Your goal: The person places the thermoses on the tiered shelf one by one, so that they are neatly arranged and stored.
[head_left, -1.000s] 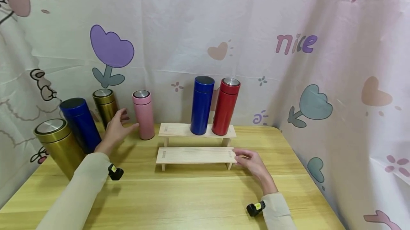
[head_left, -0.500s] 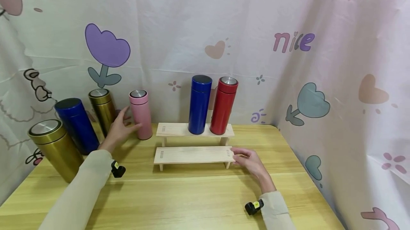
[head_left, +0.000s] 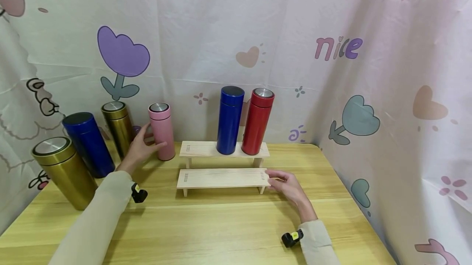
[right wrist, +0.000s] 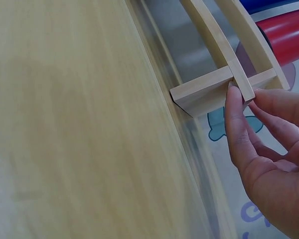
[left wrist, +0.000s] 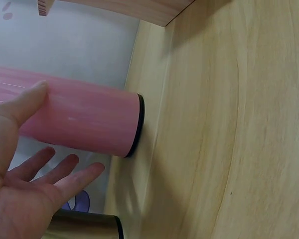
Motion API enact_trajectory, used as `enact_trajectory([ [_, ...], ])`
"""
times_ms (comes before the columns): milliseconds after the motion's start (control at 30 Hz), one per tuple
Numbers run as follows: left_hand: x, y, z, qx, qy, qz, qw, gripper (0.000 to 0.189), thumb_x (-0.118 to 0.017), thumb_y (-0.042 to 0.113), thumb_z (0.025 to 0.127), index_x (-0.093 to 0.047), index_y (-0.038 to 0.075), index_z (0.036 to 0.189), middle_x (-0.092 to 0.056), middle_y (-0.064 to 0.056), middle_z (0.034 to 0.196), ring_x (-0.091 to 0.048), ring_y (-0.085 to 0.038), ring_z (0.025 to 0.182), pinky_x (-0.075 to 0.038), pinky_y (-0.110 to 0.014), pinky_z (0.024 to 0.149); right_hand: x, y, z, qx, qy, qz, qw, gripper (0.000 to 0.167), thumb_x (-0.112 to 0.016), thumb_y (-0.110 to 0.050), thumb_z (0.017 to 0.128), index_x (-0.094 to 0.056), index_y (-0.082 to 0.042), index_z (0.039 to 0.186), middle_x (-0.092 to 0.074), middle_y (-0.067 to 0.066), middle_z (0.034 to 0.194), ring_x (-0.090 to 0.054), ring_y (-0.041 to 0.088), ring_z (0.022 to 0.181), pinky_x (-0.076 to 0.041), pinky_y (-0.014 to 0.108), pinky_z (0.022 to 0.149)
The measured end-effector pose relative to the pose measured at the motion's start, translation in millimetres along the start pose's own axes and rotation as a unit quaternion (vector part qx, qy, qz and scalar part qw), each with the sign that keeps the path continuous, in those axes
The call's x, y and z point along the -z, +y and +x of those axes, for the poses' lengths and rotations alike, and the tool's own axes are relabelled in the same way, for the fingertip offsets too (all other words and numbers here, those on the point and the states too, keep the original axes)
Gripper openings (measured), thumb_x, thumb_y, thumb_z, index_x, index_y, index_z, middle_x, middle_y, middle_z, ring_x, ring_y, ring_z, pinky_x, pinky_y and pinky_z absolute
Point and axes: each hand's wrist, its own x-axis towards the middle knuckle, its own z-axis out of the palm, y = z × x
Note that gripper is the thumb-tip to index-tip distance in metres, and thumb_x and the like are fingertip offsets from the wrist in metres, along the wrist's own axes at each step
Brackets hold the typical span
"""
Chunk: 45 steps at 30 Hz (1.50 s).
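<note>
My left hand (head_left: 141, 149) is at the left side of the pink thermos bottle (head_left: 163, 134), which stands upright on the table. In the left wrist view the thumb (left wrist: 32, 99) lies across the pink wall, while the other fingers (left wrist: 65, 174) spread loosely below the bottle without curling round it. With thumb and fingertips, my right hand (head_left: 289, 187) pinches the right end of the lower wooden display stand (head_left: 223, 178). The right wrist view shows that grip on the board's end (right wrist: 241, 84), beside its leg.
On the upper wooden stand (head_left: 200, 149) are a blue thermos (head_left: 230, 121) and a red thermos (head_left: 257, 123). To the left stand a large gold thermos (head_left: 70, 175), another blue one (head_left: 90, 146) and a slimmer gold one (head_left: 119, 127). A patterned curtain (head_left: 287, 19) hangs behind the table.
My left hand has moved right, from between the slim gold bottle and the pink one to the pink bottle's side. The right hand keeps its pinch on the lower stand. The view has shifted slightly.
</note>
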Motion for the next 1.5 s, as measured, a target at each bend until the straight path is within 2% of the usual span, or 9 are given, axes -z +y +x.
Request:
enact_trajectory([
  [333, -4.9, -4.8, -0.2, 0.025, -0.007, 0.011, 0.9996, 0.107, -0.076, 0.039, 0.094, -0.002, 0.010, 0.167, -0.032, -0.037, 0.160, -0.040, -0.057, 0.143, -0.041, -0.068, 0.114, 1, 1, 0.0, 0.005, -0.009, 0.002, 0.9999, 0.046, -0.064, 0.001, 0.099, -0.052, 0.013, 0.141, -0.049, 0.034, 0.147, -0.070, 0.011, 0.101, -0.062, 0.028, 0.091],
  [433, -6.5, -5.7, -0.6, 0.022, -0.005, 0.014, 0.9997, 0.105, -0.075, 0.039, 0.095, -0.004, 0.009, 0.166, -0.033, -0.037, 0.160, -0.040, -0.057, 0.143, -0.041, -0.068, 0.114, 1, 1, 0.2, 0.005, -0.008, 0.004, 0.9999, 0.046, -0.064, 0.001, 0.098, -0.053, 0.013, 0.141, -0.050, 0.033, 0.147, -0.070, 0.011, 0.101, -0.062, 0.028, 0.091],
  [700, -9.4, -7.2, -2.2, 0.001, 0.018, -0.003, 0.9998, 0.091, -0.075, 0.031, 0.095, -0.021, 0.008, 0.164, -0.039, -0.033, 0.158, -0.044, -0.054, 0.141, -0.043, -0.066, 0.113, 2, 1, 0.2, 0.008, -0.011, 0.004, 0.9999, 0.046, -0.064, 0.000, 0.099, -0.052, 0.013, 0.141, -0.050, 0.034, 0.145, -0.070, 0.012, 0.101, -0.062, 0.029, 0.092],
  [967, -10.1, -5.7, -1.8, -0.004, 0.028, 0.003, 0.9996, 0.085, -0.075, 0.026, 0.096, -0.026, 0.004, 0.162, -0.042, -0.033, 0.156, -0.047, -0.052, 0.139, -0.044, -0.064, 0.113, 3, 2, 0.5, 0.008, -0.013, -0.001, 0.9999, 0.046, -0.065, 0.000, 0.099, -0.052, 0.014, 0.141, -0.052, 0.034, 0.143, -0.070, 0.011, 0.101, -0.063, 0.031, 0.092],
  [1267, -6.3, 2.9, -5.5, -0.011, 0.023, -0.004, 0.9997, 0.084, -0.075, 0.027, 0.096, -0.028, 0.001, 0.161, -0.043, -0.034, 0.154, -0.048, -0.053, 0.139, -0.045, -0.064, 0.112, 2, 3, 1.2, 0.005, -0.011, 0.004, 0.9999, 0.046, -0.065, 0.000, 0.099, -0.052, 0.013, 0.141, -0.052, 0.034, 0.143, -0.070, 0.012, 0.101, -0.062, 0.029, 0.092],
  [1500, -0.9, 17.5, -8.6, -0.017, 0.005, -0.012, 0.9998, 0.086, -0.074, 0.027, 0.096, -0.024, 0.003, 0.163, -0.045, -0.036, 0.152, -0.051, -0.055, 0.136, -0.051, -0.063, 0.105, 2, 2, 1.4, 0.009, -0.011, 0.003, 0.9999, 0.046, -0.065, 0.000, 0.099, -0.053, 0.014, 0.141, -0.054, 0.032, 0.141, -0.070, 0.011, 0.101, -0.063, 0.030, 0.092],
])
